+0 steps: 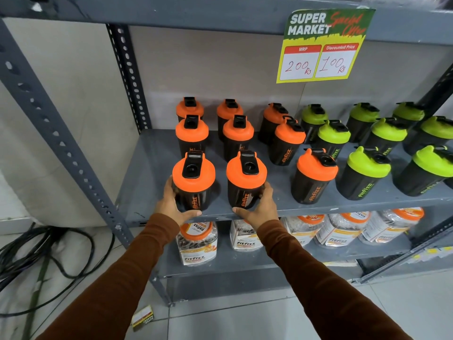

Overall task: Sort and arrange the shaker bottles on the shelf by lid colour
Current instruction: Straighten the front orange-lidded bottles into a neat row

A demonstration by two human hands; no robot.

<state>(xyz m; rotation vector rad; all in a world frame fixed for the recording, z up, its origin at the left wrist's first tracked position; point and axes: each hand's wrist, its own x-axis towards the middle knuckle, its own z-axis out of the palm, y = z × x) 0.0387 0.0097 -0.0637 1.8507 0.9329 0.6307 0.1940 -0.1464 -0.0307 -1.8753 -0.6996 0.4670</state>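
Left hand [171, 204] grip: clasping the front-left orange bottle [193, 180] | right hand [259, 204] grip: clasping the next orange bottle [246, 179] at its 3 o'clock | both bottles upright at the shelf [147, 173] front edge | orange lids left, green bottles [362, 173] at 3 o'clock | price sign [323, 45] at 1 o'clock

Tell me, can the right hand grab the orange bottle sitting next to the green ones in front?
Probably yes. That orange-lid bottle stands alone at the shelf's front, nothing before it. But the right hand is busy holding another bottle, so it must let go first.
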